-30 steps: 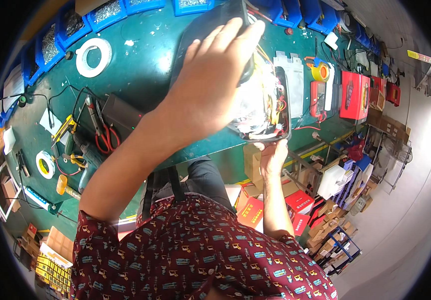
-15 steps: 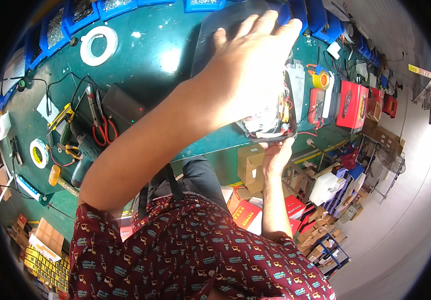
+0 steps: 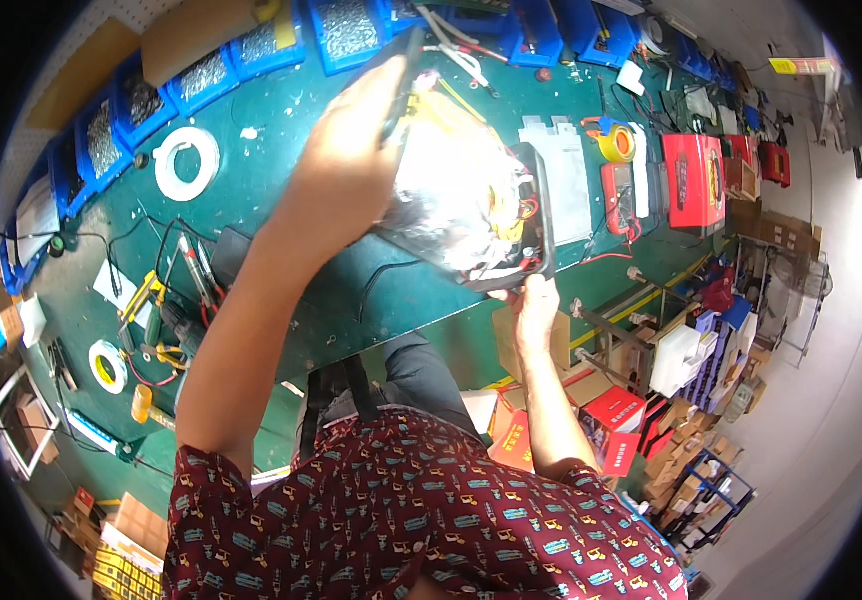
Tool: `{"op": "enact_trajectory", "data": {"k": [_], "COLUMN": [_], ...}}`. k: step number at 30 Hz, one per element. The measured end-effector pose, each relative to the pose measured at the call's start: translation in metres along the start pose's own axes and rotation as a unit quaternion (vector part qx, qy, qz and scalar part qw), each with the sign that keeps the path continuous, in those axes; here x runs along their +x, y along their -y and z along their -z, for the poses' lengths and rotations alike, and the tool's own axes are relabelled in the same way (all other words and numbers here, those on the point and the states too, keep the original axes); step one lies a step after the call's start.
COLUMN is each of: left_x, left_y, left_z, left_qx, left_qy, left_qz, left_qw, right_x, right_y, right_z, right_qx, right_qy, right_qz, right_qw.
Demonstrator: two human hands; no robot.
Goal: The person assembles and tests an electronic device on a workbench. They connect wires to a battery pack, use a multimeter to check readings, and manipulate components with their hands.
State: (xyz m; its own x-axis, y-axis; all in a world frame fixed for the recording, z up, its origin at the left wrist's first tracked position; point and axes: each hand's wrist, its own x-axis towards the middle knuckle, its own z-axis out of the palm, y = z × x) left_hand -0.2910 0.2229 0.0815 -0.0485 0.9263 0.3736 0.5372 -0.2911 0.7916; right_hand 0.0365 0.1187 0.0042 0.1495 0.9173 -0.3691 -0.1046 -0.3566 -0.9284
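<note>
A black open case [image 3: 545, 215] is tilted over the near edge of the bench. Inside it lie a shiny silver-wrapped block [image 3: 446, 195] and a tangle of yellow, red and black wires [image 3: 511, 215]. My right hand [image 3: 536, 312] grips its near right corner from below. At the left side, my left hand [image 3: 351, 130] is closed on a dark flat panel [image 3: 407, 85], seen almost edge-on. Whether this panel is joined to the case I cannot tell. Loose white and red leads [image 3: 459, 60] stick out beyond the far end.
Blue bins [image 3: 346, 35] of small hardware line the far edge. Left on the green bench are a white tape roll [image 3: 187, 164], pliers [image 3: 196, 270] and a yellow-handled hammer [image 3: 146, 405]. To the right are grey sheets [image 3: 559, 170], yellow tape [image 3: 615, 145], a red meter [image 3: 619, 195] and a red box [image 3: 693, 180].
My left hand has moved left, from over the case to its left side, and the dark panel now stands edge-on. The silver-wrapped block and wires have come into view. My right hand keeps its corner grip.
</note>
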Motion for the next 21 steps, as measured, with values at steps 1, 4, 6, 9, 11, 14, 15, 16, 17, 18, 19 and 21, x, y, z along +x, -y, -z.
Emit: {"op": "enact_trajectory", "data": {"k": [1, 4, 6, 9, 11, 14, 15, 16, 17, 18, 19, 21], "left_x": [-0.004, -0.019, -0.02, -0.03, -0.046, -0.063, -0.064, -0.063, -0.064, -0.066, -0.068, -0.071], "left_y": [0.005, 0.019, 0.015, 0.013, 0.038, 0.067, 0.066, 0.066, 0.063, 0.069, 0.077, 0.096], "left_z": [0.004, 0.017, 0.023, 0.034, 0.035, 0.033, 0.034, 0.035, 0.038, 0.038, 0.038, 0.038], "left_qx": [-0.014, -0.035, -0.022, -0.073, -0.055, -0.048, -0.079, -0.108, -0.137, -0.129, -0.12, -0.104], "left_qy": [0.0, 0.005, 0.022, 0.064, 0.041, -0.001, 0.003, 0.005, 0.004, 0.006, 0.007, 0.009], "left_qz": [0.026, 0.1, 0.145, 0.299, 0.271, 0.215, 0.244, 0.272, 0.302, 0.278, 0.254, 0.194], "left_qw": [1.0, 0.994, 0.989, 0.949, 0.96, 0.975, 0.967, 0.956, 0.944, 0.952, 0.96, 0.975], "right_x": [-0.003, -0.013, -0.017, -0.022, -0.025, -0.03, -0.032, -0.034, -0.037, -0.039, -0.041, -0.044], "right_y": [-0.003, -0.007, -0.015, -0.022, -0.024, -0.026, -0.028, -0.032, -0.033, -0.034, -0.037, -0.041], "right_z": [-0.001, -0.016, -0.021, -0.024, -0.03, -0.041, -0.044, -0.045, -0.045, -0.047, -0.051, -0.057], "right_qx": [-0.015, -0.037, -0.038, -0.028, -0.03, -0.039, -0.032, -0.025, -0.021, -0.021, -0.022, -0.023], "right_qy": [0.012, 0.046, 0.062, 0.073, 0.083, 0.101, 0.106, 0.11, 0.115, 0.117, 0.118, 0.127], "right_qz": [0.014, 0.01, 0.024, 0.002, -0.014, -0.006, -0.005, -0.003, -0.004, -0.015, -0.027, -0.038], "right_qw": [1.0, 0.998, 0.997, 0.997, 0.996, 0.994, 0.994, 0.994, 0.993, 0.993, 0.992, 0.991]}}
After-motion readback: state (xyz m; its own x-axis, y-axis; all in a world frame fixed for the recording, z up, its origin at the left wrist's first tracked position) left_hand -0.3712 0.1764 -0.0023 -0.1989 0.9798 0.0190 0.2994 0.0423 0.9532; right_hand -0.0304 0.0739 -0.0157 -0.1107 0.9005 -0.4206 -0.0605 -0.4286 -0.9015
